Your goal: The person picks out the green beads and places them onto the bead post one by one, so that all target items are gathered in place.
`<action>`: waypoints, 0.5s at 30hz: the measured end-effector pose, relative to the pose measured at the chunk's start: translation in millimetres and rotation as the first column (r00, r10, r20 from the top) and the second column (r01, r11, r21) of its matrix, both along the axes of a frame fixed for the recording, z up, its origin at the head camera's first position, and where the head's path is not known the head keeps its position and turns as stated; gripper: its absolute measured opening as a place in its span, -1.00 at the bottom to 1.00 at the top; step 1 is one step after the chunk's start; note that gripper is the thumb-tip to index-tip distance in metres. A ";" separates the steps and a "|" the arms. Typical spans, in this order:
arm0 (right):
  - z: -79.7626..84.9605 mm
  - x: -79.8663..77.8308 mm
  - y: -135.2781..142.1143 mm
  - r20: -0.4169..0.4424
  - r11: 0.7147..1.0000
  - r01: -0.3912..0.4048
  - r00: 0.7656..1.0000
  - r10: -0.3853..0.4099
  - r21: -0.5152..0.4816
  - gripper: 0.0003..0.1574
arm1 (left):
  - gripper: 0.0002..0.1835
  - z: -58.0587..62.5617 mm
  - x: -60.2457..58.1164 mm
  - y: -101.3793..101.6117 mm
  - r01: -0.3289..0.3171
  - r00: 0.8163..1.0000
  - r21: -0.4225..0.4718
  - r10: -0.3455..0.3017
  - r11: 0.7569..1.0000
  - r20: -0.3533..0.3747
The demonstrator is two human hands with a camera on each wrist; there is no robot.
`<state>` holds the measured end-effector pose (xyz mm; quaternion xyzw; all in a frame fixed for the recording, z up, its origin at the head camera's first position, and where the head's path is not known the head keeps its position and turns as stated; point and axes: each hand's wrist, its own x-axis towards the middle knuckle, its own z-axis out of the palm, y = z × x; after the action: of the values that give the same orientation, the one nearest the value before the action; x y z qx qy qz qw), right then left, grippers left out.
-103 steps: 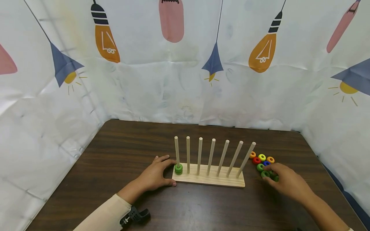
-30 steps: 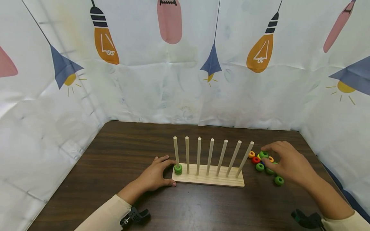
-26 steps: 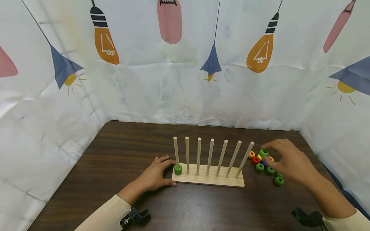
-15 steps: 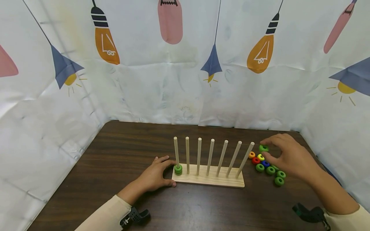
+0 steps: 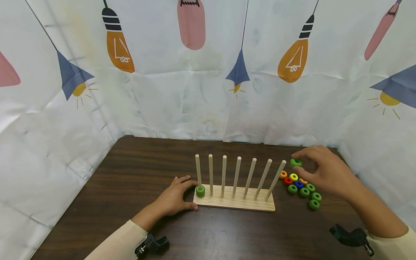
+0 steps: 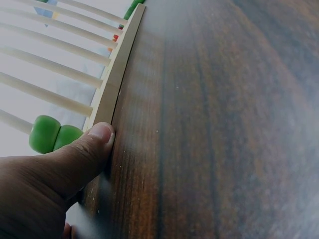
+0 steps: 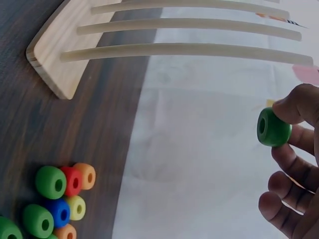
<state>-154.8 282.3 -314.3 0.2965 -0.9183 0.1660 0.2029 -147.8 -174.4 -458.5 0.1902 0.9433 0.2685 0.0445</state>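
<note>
A wooden peg board (image 5: pixel 227 202) with several upright pegs stands on the table, its base long and pale. Two green beads are stacked on its leftmost peg; one green bead (image 6: pixel 44 134) shows large in the left wrist view. My left hand (image 5: pixel 173 196) holds the left end of the base, thumb (image 6: pixel 102 133) against the front edge and fingers around the far side. Above the table on the right, my right hand (image 5: pixel 328 173) pinches a green bead (image 7: pixel 273 127) between thumb and fingers, its hole showing. That bead is clear of the table, right of the pegs' tips.
Loose beads lie right of the board: several green beads (image 5: pixel 304 192), a red bead (image 5: pixel 287 181), a blue bead (image 5: pixel 298 184), a yellow bead (image 5: pixel 294 177) and orange beads (image 5: pixel 283 174). Behind the dark wooden table (image 5: pixel 146 155) hangs a printed white cloth (image 5: pixel 162 101).
My right hand moved from low among the beads to the back, took hold of one green bead and has lifted it above the rest. My left hand stays on the board.
</note>
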 end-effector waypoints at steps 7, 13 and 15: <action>8.4 -0.2 -3.9 0.028 1.000 -0.006 1.000 0.007 -0.018 -0.51 | -0.21 0.4 0.4 -0.4 -0.001 1.000 -0.001 0.001 1.000 0.002; 14.2 -2.8 -5.6 0.007 0.999 -0.028 1.000 0.028 -0.024 -0.49 | -0.21 1.4 -0.4 0.0 0.002 1.000 -0.001 -0.002 1.000 0.005; 16.4 -3.3 -6.6 -0.003 0.999 -0.038 0.999 0.038 -0.028 -0.50 | -0.21 1.5 -0.5 0.3 0.002 1.000 -0.001 -0.002 1.000 0.006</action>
<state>-158.2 275.6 -297.9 0.3113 -0.9098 0.1822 0.2051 -148.3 -174.1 -457.1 0.1903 0.9431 0.2686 0.0476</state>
